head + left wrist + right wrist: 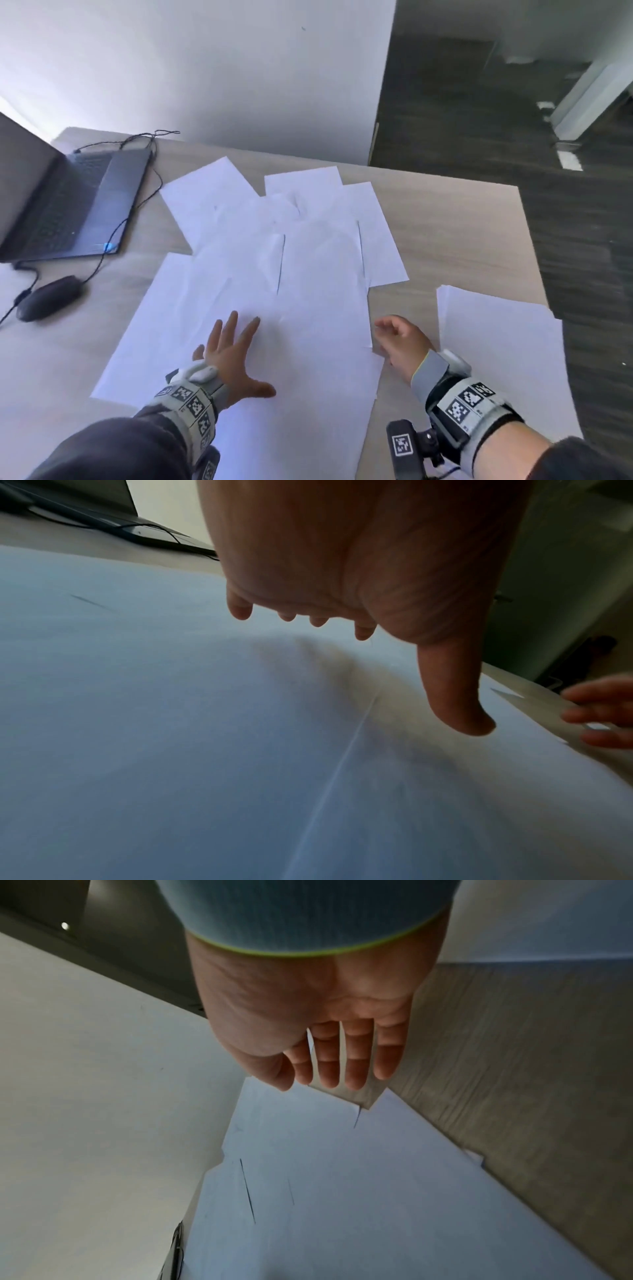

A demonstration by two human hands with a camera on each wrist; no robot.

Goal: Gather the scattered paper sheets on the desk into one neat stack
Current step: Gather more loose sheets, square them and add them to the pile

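Several white paper sheets (301, 260) lie overlapped across the middle of the wooden desk (455, 219). A separate small pile of sheets (503, 359) lies at the right edge. My left hand (233, 356) lies flat with spread fingers on the nearest sheets (205, 723), thumb (455, 696) pointing down at the paper. My right hand (397, 335) hovers with loosely curled fingers at the right edge of the overlapped sheets and holds nothing. In the right wrist view its fingers (342, 1058) hang relaxed above the paper (342, 1191).
An open laptop (68, 195) stands at the far left with a black mouse (48, 298) and its cable in front of it. A white wall rises behind the desk. Dark floor (565, 222) lies beyond the desk's right edge.
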